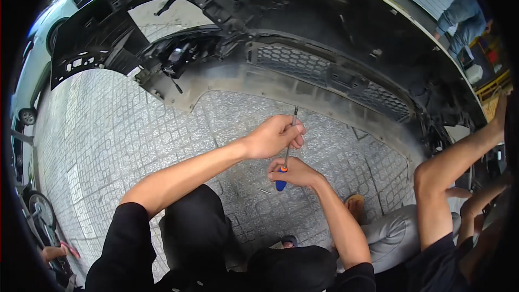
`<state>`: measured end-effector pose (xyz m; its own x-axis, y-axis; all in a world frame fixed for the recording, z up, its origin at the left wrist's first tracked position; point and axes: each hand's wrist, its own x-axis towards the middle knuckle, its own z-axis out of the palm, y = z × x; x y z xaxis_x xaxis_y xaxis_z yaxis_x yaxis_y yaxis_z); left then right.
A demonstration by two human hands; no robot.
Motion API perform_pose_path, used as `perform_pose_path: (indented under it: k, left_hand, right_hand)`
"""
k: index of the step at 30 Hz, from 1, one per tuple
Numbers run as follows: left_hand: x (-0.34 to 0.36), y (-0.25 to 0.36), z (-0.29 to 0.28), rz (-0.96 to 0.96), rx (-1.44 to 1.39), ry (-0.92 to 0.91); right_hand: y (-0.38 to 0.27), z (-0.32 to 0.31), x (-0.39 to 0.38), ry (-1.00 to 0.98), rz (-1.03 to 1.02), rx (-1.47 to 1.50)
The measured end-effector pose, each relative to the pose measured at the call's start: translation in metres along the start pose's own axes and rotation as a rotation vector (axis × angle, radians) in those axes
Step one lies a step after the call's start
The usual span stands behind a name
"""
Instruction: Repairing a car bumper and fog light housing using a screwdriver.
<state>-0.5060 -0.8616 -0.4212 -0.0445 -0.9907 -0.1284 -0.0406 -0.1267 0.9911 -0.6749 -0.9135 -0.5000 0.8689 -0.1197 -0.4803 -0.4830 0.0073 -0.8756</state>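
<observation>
A screwdriver point(280, 184) with a blue and orange handle and a long thin metal shaft is held upright in front of me, above the paving. The fingers of my left hand point(273, 137) are pinched around the upper part of the shaft. Lower down, my right hand point(298, 173) has its fingers closed around the place where shaft meets handle. At the upper end of the shaft sits a small dark piece point(295, 110), too small to name. Just beyond it lies the lower edge of a large black car bumper point(243, 80), its inner side facing me.
Grey patterned paving point(135, 135) lies under my hands. A honeycomb grille point(294, 64) is set in the bumper. Close on my right, another person's bent arm point(435, 184) and grey trouser leg point(389, 235) take up room. A white car point(40, 57) stands at the far left.
</observation>
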Motion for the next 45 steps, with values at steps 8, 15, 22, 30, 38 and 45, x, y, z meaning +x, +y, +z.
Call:
perform_pose_path:
  k: [8, 15, 22, 30, 38, 45]
  left_hand:
    - [-0.049, -0.086, -0.142, -0.351, -0.019, 0.718]
    - [-0.009, -0.128, -0.188, -0.265, -0.074, 0.739]
    - [0.043, -0.143, -0.225, -0.114, -0.454, 0.715]
    - [0.033, -0.306, -0.378, 0.045, -0.983, 0.694]
    - [0.061, -0.297, -0.340, -0.056, -1.045, 0.578]
    - [0.051, -0.238, -0.317, -0.039, -0.952, 0.475]
  right_hand:
    - [0.062, 0.107, 0.077, 0.062, -0.159, 0.764]
    - [0.019, 0.087, 0.100, 0.122, -0.105, 0.538]
    - [-0.067, 0.053, 0.095, 0.268, 0.110, 0.161]
    - [-0.118, 0.123, 0.228, 0.319, 0.211, -0.096]
    - [-0.090, 0.194, 0.279, 0.573, 0.399, 0.089]
    - [-0.061, 0.213, 0.283, 0.695, 0.219, 0.454]
